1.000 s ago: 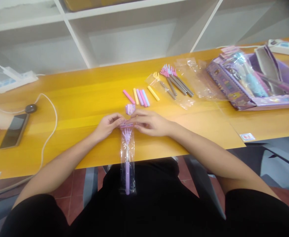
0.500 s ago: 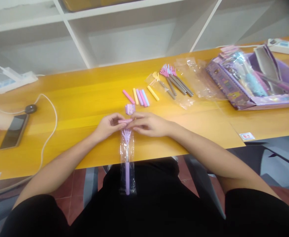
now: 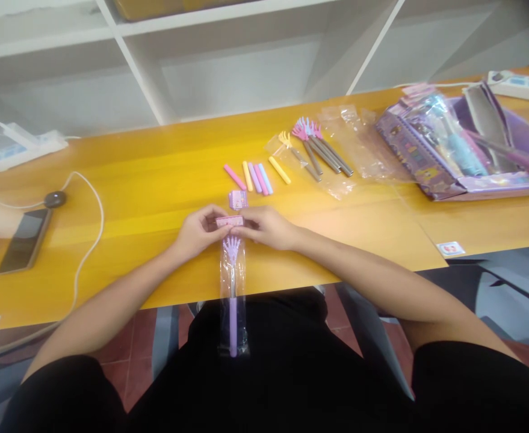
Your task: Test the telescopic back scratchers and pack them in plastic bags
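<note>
A small pink-and-white header card (image 3: 229, 221) is pinched at both ends between my two hands. My left hand (image 3: 201, 227) grips its left end with thumb and fingers. On the opposite end, my right hand (image 3: 268, 227) is closed, thumb pressed to the lower edge. Below the card hangs a clear plastic bag (image 3: 241, 270) holding a purple back scratcher (image 3: 233, 325), its hand-shaped head upward, its handle past the table edge over my lap. Just beyond my fingers lies a purple printed card (image 3: 237, 199).
Several coloured handle sleeves (image 3: 259, 178) lie on the yellow table (image 3: 156, 180). Several metal-rod back scratchers (image 3: 322, 153) and loose clear bags (image 3: 354, 138) are farther right. A purple display box (image 3: 420, 156) holds packaged items. At left are a phone (image 3: 24, 240), a cable and someone's blurred arm.
My right hand's fingers have drawn back and its thumb has come onto the card's lower edge. More of the card's front now shows. The bagged back scratcher hangs in the same place.
</note>
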The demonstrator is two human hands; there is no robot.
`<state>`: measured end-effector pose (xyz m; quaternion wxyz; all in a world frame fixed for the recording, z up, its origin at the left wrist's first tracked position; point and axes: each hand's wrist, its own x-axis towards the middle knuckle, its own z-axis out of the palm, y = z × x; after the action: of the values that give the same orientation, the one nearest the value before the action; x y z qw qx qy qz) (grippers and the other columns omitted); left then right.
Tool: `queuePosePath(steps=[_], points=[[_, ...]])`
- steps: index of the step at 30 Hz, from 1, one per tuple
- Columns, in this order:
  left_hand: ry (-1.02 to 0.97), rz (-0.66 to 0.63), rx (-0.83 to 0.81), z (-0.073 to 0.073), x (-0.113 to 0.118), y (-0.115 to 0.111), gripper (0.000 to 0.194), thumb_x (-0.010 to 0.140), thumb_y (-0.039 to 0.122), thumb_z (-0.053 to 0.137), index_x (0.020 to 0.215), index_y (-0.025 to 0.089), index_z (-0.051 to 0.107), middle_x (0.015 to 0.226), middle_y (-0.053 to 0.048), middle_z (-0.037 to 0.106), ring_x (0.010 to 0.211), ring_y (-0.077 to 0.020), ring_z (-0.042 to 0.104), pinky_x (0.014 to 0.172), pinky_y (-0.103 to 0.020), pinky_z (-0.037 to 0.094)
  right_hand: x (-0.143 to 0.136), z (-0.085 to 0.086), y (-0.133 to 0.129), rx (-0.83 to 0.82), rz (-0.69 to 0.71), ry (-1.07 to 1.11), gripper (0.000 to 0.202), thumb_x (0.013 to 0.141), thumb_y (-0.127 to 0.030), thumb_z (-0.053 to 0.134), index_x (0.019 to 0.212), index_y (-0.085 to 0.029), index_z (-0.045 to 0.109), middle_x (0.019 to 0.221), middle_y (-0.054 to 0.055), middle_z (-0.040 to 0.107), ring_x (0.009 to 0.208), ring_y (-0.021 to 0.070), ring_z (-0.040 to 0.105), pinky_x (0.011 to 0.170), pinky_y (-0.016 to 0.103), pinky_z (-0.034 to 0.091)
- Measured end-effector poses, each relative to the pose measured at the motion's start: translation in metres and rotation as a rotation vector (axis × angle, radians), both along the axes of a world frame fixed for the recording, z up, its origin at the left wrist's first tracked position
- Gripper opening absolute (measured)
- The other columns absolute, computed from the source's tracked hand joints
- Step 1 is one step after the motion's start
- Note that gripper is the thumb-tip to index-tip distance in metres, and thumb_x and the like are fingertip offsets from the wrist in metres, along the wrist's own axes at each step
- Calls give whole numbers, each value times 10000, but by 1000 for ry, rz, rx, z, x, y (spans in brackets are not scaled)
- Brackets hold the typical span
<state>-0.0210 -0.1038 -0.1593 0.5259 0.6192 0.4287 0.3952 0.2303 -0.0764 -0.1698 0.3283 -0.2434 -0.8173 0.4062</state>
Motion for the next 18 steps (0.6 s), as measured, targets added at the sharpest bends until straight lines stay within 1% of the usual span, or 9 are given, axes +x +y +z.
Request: queuePosePath(steps=[3, 6, 14, 18], points=[[-17, 0, 1, 0, 0, 0, 509, 826, 523, 1028, 1045, 200, 701, 1017, -61, 794, 908, -195, 751, 846, -316, 638, 0, 0, 0, -1, 3, 2, 632, 1173, -761, 637, 862, -214, 584, 683, -22, 612, 669, 148, 537, 686, 296, 370], [-25, 1, 1, -1, 0, 0, 562, 810, 560, 1047, 1049, 201, 687, 1025, -65, 792, 910, -193, 755, 843, -309, 640, 0, 0, -1, 0, 5, -1, 659, 1186, -787, 592, 857, -215, 585, 674, -24, 606, 667, 148, 540, 690, 297, 381], [-34, -1, -4, 1, 0, 1, 601, 791, 576, 1073, 1052, 197, 685, 1004, -61, 790, 872, -178, 746, 811, -291, 627, 2, -2, 2, 30, 7, -16, 648, 1200, -756, 569, 852, -210, 581, 721, -21, 589, 673, 130, 490, 679, 298, 355], [-28, -5, -6, 2, 1, -1, 595, 800, 579, 1068, 1050, 200, 683, 1018, -64, 793, 883, -180, 748, 820, -298, 628, 2, -3, 2, 45, 10, -14, 601, 1203, -699, 591, 853, -211, 572, 715, -32, 551, 673, 126, 475, 684, 300, 351]])
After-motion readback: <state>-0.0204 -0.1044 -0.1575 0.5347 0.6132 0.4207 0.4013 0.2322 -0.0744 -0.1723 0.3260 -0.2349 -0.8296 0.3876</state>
